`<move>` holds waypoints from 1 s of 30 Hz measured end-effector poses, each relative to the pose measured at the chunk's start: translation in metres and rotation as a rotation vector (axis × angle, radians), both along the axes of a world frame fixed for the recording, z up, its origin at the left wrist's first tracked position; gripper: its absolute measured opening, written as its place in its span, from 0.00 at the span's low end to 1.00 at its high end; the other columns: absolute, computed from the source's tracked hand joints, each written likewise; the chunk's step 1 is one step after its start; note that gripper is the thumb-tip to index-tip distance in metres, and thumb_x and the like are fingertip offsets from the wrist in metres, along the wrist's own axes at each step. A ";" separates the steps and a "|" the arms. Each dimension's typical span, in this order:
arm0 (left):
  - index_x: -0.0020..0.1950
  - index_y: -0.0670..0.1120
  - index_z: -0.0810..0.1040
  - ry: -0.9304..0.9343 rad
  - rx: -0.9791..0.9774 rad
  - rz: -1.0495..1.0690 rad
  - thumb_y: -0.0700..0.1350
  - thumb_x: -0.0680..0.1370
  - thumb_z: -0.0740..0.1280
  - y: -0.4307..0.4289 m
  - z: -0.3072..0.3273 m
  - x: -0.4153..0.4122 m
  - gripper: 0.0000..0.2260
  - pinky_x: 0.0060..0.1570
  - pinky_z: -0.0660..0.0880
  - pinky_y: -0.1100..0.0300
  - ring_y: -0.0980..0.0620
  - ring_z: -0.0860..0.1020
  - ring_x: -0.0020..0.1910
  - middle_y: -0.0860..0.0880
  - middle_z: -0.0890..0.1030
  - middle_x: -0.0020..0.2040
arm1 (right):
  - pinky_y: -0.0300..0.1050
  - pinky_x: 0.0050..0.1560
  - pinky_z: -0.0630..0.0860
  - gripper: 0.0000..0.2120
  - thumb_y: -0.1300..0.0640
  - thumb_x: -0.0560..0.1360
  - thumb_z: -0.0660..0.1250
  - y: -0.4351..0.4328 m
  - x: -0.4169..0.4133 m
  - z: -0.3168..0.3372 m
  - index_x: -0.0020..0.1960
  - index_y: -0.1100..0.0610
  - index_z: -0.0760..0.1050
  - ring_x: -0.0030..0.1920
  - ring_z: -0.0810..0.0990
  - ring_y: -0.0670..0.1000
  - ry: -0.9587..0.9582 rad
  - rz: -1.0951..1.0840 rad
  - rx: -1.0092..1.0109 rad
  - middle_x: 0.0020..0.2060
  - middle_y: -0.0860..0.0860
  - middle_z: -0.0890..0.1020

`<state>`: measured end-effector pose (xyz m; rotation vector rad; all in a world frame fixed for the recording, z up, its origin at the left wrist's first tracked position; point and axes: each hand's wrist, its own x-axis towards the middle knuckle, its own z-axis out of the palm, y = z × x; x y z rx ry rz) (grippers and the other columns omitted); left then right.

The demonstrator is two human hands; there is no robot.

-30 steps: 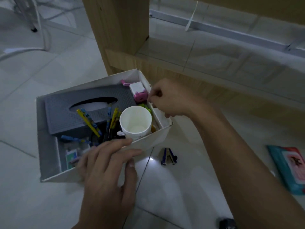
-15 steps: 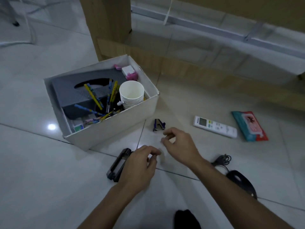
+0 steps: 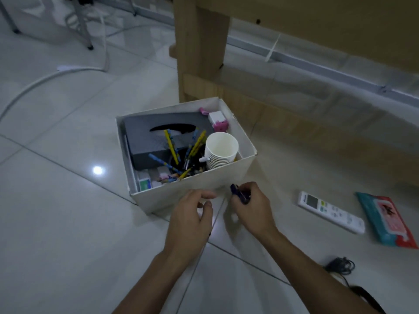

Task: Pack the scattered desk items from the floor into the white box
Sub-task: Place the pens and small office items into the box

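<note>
Gripping a dark blue clip [image 3: 239,194], the right hand [image 3: 251,209] nears the white box [image 3: 204,184] (left hand [image 3: 190,217] loosely curled, empty).

My right hand [image 3: 251,207] closes around a small dark blue item [image 3: 239,194], hiding most of it, so I cannot tell what it is. My left hand [image 3: 192,214] covers part of the white box's [image 3: 204,184] near wall. The black corded object [image 3: 360,293] runs off the picture's bottom-right edge. The remote's [image 3: 331,211] labels are too small to read.
</note>
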<state>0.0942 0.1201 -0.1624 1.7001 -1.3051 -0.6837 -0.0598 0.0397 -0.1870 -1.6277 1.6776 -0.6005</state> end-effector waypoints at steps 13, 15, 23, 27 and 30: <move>0.59 0.53 0.76 -0.447 -0.042 0.530 0.48 0.79 0.64 0.029 0.004 0.071 0.09 0.53 0.62 0.56 0.49 0.70 0.59 0.53 0.71 0.64 | 0.36 0.50 0.76 0.21 0.48 0.72 0.73 -0.008 0.137 0.158 0.62 0.50 0.72 0.51 0.76 0.42 -0.012 0.815 -0.282 0.54 0.45 0.77; 0.60 0.52 0.75 -0.466 -0.022 0.510 0.48 0.79 0.63 0.032 -0.002 0.072 0.09 0.55 0.62 0.56 0.49 0.70 0.60 0.52 0.71 0.66 | 0.47 0.54 0.75 0.27 0.49 0.72 0.73 -0.020 0.169 0.155 0.66 0.50 0.67 0.55 0.74 0.47 0.193 0.974 -0.338 0.56 0.47 0.78; 0.59 0.53 0.76 -0.514 -0.030 0.451 0.45 0.77 0.64 0.038 0.000 0.085 0.11 0.51 0.60 0.57 0.51 0.72 0.57 0.51 0.72 0.68 | 0.52 0.55 0.60 0.15 0.66 0.74 0.68 -0.026 0.215 0.147 0.58 0.56 0.70 0.55 0.68 0.56 0.906 1.270 -0.543 0.45 0.53 0.73; 0.58 0.50 0.76 -0.501 -0.030 0.450 0.43 0.76 0.67 0.038 -0.002 0.087 0.12 0.52 0.61 0.56 0.51 0.72 0.57 0.51 0.72 0.69 | 0.60 0.65 0.57 0.13 0.64 0.74 0.69 -0.031 0.223 0.134 0.47 0.54 0.65 0.60 0.69 0.56 1.015 1.298 -0.451 0.34 0.50 0.63; 0.59 0.50 0.76 -0.462 -0.044 0.456 0.43 0.76 0.67 0.037 -0.003 0.086 0.12 0.53 0.62 0.55 0.54 0.71 0.59 0.50 0.71 0.70 | 0.60 0.67 0.56 0.15 0.65 0.73 0.68 -0.036 0.220 0.126 0.39 0.53 0.63 0.52 0.70 0.56 0.993 1.264 -0.419 0.33 0.49 0.65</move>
